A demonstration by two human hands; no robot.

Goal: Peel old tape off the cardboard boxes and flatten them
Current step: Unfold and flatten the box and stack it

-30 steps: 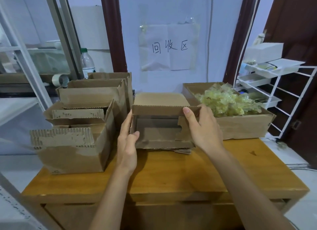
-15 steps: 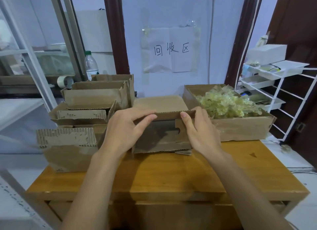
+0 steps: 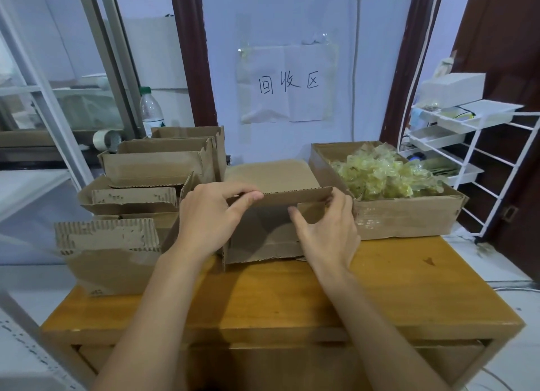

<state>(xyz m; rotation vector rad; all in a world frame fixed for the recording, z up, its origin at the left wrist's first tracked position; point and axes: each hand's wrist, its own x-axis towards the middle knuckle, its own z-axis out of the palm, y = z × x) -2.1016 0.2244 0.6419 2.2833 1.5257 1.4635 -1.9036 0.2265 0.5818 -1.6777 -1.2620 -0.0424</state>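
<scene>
Left hand (image 3: 213, 218) moved within the last second from the box's left side wall up onto the front flap (image 3: 295, 196); now pinching that flap's top edge near its left end, thumb in front, fingers over the top. Right hand (image 3: 327, 233) shifted from the flap's middle to its right end; fingertips curled behind the edge, thumb against the front face. Flap tilted further toward the person than a second ago. Judged: tape already off this box, opening-out for flattening under way.

Small cardboard box (image 3: 263, 238) at mid-table (image 3: 394, 297), toward the back edge, between both hands. Stack of boxes (image 3: 122, 215) touching on the left. Tape-filled box (image 3: 409, 215) just beside, toward the right edge.
</scene>
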